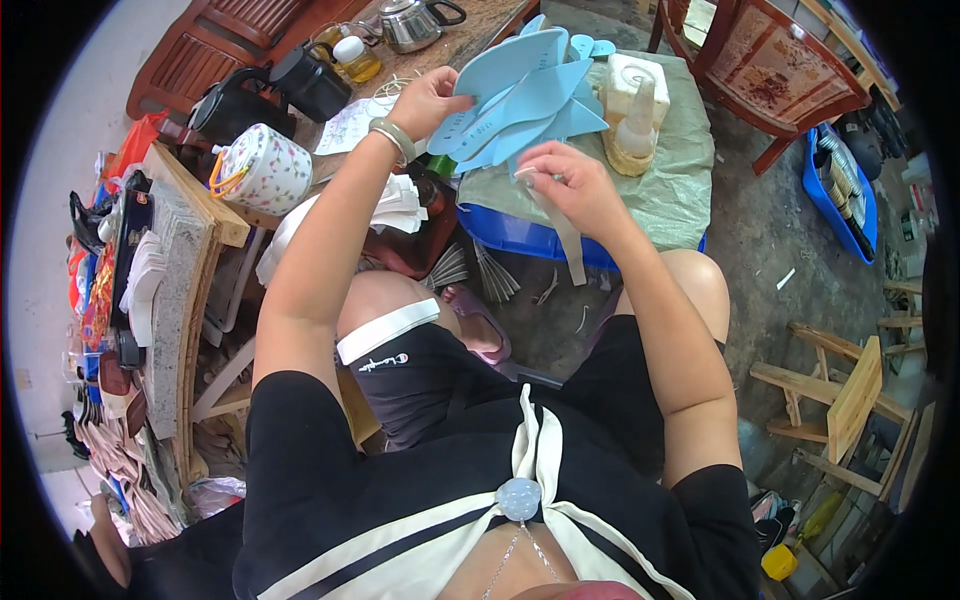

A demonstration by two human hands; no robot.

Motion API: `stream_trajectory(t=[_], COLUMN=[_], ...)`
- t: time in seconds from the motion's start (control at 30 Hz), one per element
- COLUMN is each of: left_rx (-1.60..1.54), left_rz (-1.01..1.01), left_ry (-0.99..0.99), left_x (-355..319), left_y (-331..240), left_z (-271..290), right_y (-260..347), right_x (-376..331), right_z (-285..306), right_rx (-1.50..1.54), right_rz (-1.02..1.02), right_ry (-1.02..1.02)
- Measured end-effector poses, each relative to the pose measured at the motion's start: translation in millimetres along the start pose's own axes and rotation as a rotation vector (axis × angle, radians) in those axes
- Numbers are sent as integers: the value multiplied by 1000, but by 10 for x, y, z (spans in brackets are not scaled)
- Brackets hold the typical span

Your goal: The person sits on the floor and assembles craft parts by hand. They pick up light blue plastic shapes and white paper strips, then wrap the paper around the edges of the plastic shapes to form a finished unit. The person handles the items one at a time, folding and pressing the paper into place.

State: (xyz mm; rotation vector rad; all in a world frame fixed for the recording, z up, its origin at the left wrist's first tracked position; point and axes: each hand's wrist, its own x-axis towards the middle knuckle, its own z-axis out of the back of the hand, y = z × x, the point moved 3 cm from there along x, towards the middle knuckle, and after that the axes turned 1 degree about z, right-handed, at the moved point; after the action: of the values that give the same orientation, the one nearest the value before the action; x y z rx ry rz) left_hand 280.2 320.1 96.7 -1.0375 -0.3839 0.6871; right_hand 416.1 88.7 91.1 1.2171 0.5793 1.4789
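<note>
Holding fanned pale-blue insoles [520,95] | left hand [428,100] grip closed on them | right hand [570,185] pinching grey strip [568,245]

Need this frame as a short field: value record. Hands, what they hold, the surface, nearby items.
left hand: grips a fanned stack of light blue insole-shaped pieces
right hand: pinches a pale strip that hangs down below it
surface: grey-green cloth over a blue crate
on cloth: squeeze bottle in a small dish, white block behind it
left of person: floral container, black kettle
</note>
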Motion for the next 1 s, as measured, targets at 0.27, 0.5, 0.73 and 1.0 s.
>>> stream_trajectory(t=[0.27,0.5,0.73,1.0], left_rx=[47,3,-443,-823], left_rz=[-132,-103,-30,-137], left_ry=[255,210,35,-341], left_x=[193,346,246,-508], left_y=[-74,-65,-81,20], left_z=[-237,-122,324,617], right_y=[-260,-509,-650,-719], right_x=[332,367,330,310], right_z=[-176,-226,-134,-184], right_rx=[-160,-292,-310,-336], right_rz=[169,140,13,-2], right_ry=[-28,-215,-247,-219])
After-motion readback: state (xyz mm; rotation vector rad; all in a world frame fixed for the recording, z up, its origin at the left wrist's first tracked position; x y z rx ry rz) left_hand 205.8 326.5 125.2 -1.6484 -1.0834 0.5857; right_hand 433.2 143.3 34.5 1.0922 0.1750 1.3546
